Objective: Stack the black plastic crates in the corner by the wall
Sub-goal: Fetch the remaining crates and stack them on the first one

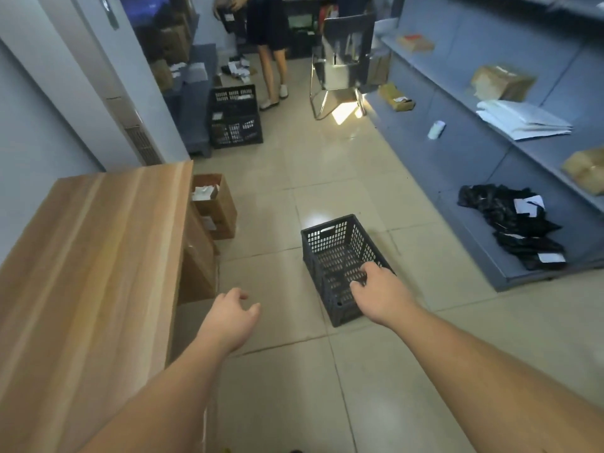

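Observation:
An empty black plastic crate (336, 256) stands on the tiled floor in the middle of the aisle. My right hand (379, 291) rests on its near rim with the fingers curled over the edge. My left hand (233, 313) hovers to the crate's left, apart from it, fingers loosely spread and holding nothing. Two more black crates (235, 116) stand stacked farther back on the left, beside a grey bench and the wall.
A wooden counter (88, 273) fills the left, with cardboard boxes (214, 204) beside it. Blue-grey shelving (490, 148) with parcels and black bags (510, 220) runs along the right. A person (271, 50) stands at the back near a metal chair (343, 60).

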{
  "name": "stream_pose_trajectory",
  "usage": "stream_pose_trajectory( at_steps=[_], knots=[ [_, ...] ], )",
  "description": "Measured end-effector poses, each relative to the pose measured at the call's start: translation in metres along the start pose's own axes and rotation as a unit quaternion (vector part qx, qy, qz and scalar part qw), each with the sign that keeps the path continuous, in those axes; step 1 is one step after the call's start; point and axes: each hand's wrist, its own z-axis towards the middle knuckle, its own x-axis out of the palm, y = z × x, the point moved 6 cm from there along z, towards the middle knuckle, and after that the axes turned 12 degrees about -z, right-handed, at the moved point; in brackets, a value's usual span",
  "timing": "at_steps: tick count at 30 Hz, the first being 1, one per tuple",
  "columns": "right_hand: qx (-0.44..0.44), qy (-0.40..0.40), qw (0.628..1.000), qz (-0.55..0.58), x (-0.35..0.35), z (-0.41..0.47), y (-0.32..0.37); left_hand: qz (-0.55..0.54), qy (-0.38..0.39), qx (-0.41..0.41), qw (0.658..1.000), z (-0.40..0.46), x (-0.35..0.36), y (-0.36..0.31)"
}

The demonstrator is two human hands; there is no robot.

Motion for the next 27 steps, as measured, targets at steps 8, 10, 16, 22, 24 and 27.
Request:
stream_pose_trajectory(
  at_steps=[8, 10, 16, 22, 24, 27],
  knots=[
    [0.050, -0.002, 0.999, 0.017, -0.039, 0.088, -0.056, 0.035, 0.040, 0.031, 0.998, 0.084, 0.047, -0.095],
    [0.048, 0.001, 0.999, 0.016, -0.048, 0.117, -0.070, 0.049, 0.042, 0.041, 0.997, 0.104, 0.062, -0.123],
    [0.044, 0.033, 0.998, 0.004, -0.080, 0.201, -0.111, 0.054, 0.042, 0.017, 0.997, 0.154, 0.101, -0.196],
    [0.045, 0.051, 0.998, -0.010, -0.105, 0.283, -0.134, 0.015, 0.037, -0.024, 0.999, 0.198, 0.128, -0.235],
    [0.044, 0.064, 0.997, -0.014, -0.104, 0.307, -0.134, 0.009, 0.039, -0.042, 0.998, 0.215, 0.132, -0.234],
    [0.047, 0.082, 0.995, -0.026, -0.096, 0.344, -0.130, -0.007, 0.043, -0.071, 0.997, 0.247, 0.135, -0.226]
  ],
)
